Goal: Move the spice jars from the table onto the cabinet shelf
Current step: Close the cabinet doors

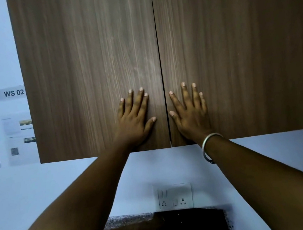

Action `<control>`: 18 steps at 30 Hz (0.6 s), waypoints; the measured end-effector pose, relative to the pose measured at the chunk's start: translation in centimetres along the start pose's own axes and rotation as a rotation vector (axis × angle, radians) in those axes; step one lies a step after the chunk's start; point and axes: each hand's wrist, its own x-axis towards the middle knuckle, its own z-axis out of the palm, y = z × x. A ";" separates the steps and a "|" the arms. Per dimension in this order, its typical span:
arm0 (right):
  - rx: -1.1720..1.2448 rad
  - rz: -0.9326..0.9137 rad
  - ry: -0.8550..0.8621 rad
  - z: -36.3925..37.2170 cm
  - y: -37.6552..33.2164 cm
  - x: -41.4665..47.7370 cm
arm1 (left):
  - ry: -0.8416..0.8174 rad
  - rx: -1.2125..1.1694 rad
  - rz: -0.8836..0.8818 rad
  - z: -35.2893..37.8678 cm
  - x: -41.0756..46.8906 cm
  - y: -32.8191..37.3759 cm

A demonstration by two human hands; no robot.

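Spice jars are nowhere in view, so I cannot tell their place or progress: both cabinet doors (89,65) fill the upper frame shut, with the left hand (135,120) and right hand (191,116) spread flat, empty, beside the center seam.

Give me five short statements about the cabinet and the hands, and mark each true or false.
1. Both cabinet doors are shut. True.
2. The left hand holds a spice jar. False: it lies flat and empty on the left door.
3. The right hand lies flat on the right door. True.
4. A bangle is on the left wrist. False: it is on the right wrist.
5. A wall socket sits below the cabinet. True.
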 end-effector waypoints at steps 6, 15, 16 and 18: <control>-0.044 -0.021 0.136 2.3 0.6 0.0 | 0.130 0.040 -0.097 3.3 0.3 1.6; -0.053 -0.029 0.161 2.5 0.5 0.0 | 0.186 0.043 -0.076 3.8 0.3 1.5; -0.059 -0.028 0.156 2.5 0.6 0.0 | 0.183 0.046 -0.073 3.8 0.3 1.4; -0.064 -0.030 0.148 2.2 0.5 0.0 | 0.163 0.046 -0.059 3.4 0.3 1.3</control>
